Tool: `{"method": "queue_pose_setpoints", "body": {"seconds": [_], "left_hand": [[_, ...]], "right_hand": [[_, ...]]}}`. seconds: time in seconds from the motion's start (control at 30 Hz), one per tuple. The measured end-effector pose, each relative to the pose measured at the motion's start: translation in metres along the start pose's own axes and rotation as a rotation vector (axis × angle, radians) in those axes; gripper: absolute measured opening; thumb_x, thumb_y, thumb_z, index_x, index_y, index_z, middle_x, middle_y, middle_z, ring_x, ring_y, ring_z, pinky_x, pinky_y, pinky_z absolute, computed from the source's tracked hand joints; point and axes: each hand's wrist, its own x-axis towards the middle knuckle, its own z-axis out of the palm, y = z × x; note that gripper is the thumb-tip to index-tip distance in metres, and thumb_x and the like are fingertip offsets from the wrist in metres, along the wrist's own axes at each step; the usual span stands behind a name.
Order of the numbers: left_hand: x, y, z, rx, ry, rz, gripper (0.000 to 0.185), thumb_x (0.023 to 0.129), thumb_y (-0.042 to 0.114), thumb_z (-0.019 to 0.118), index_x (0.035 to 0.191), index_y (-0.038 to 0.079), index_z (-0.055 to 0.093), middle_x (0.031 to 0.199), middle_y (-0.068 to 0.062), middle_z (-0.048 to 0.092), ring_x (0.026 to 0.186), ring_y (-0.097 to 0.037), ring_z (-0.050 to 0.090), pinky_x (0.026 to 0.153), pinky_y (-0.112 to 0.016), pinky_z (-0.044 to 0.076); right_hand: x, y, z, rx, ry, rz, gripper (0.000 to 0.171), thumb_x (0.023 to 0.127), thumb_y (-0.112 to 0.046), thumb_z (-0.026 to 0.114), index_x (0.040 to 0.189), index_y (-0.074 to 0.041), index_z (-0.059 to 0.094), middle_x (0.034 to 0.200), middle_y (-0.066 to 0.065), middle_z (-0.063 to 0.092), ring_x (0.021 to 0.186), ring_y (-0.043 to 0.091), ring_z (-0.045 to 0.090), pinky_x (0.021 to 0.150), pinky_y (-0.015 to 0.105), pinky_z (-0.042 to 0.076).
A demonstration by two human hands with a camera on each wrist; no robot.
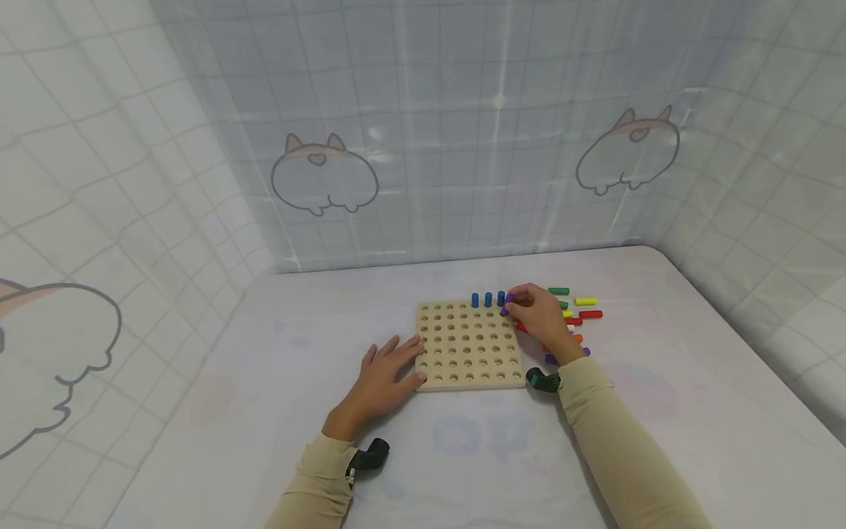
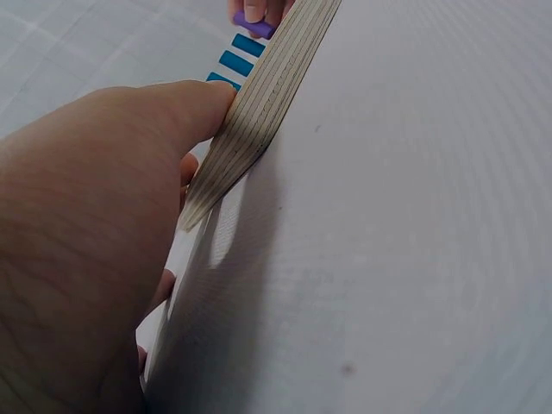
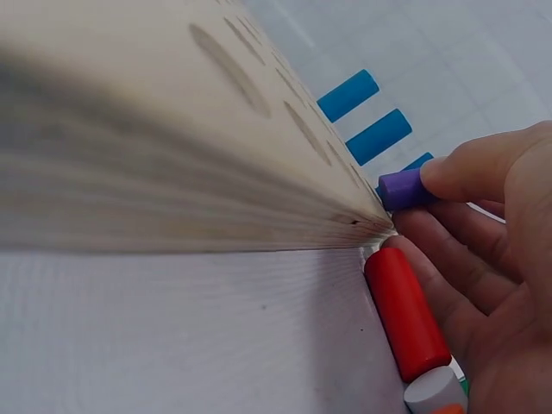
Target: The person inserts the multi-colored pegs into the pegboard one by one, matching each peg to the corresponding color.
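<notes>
The right hand [image 1: 543,317] pinches a purple peg [image 3: 404,189] at the pegboard [image 1: 471,345], centre frame; tilted, it could jam. The left hand [image 1: 386,375] lies spread, steadying the edge.

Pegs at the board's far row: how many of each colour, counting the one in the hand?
Blue pegs: 3, standing in the board
Purple peg: 1, pinched by the right hand
Total: 4
</notes>
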Motion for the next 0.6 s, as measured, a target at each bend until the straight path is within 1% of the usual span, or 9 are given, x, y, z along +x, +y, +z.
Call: {"method": "queue_pose_setpoints", "body": {"seconds": [0.1,0.23,0.33,0.6], "left_hand": [[0.0003,-0.0004,-0.001,0.003,-0.018,-0.014,0.061,0.101,0.052,0.052,0.154,0.025,0.043,0.161,0.013,0.03,0.151,-0.029,0.018,0.116,-0.063,0.002],[0.0019,-0.0004,-0.0017,0.009,-0.015,-0.014,0.061,0.101,0.053,0.052,0.154,0.025,0.043,0.161,0.013,0.03,0.151,-0.028,0.018,0.116,-0.063,0.002],[0.003,-0.0007,-0.0016,0.011,-0.001,-0.006,0.061,0.1,0.052,0.053,0.154,0.024,0.045,0.16,0.012,0.032,0.151,-0.029,0.019,0.116,-0.063,0.003],[0.0006,-0.0034,0.002,0.018,-0.022,-0.03,0.061,0.101,0.054,0.051,0.155,0.026,0.043,0.16,0.015,0.03,0.151,-0.028,0.018,0.117,-0.061,0.002]], "right_hand": [[0.0007,0.0001,0.0005,0.003,0.003,-0.011,0.027,0.096,-0.017,0.069,0.121,-0.007,0.062,0.112,0.01,0.069,0.102,0.025,0.066,0.087,0.04,0.056],[0.0014,-0.0015,-0.0004,-0.006,0.011,-0.021,0.026,0.096,-0.018,0.069,0.12,-0.009,0.063,0.113,0.009,0.068,0.104,0.026,0.064,0.089,0.042,0.055],[0.0017,-0.0022,-0.0006,-0.009,0.017,-0.025,0.026,0.096,-0.019,0.069,0.12,-0.009,0.063,0.113,0.009,0.068,0.106,0.026,0.063,0.09,0.043,0.054],[-0.0013,-0.0003,0.0028,-0.009,0.005,0.023,0.028,0.098,-0.02,0.068,0.124,-0.01,0.062,0.117,0.008,0.066,0.107,0.027,0.062,0.091,0.041,0.055]]}}
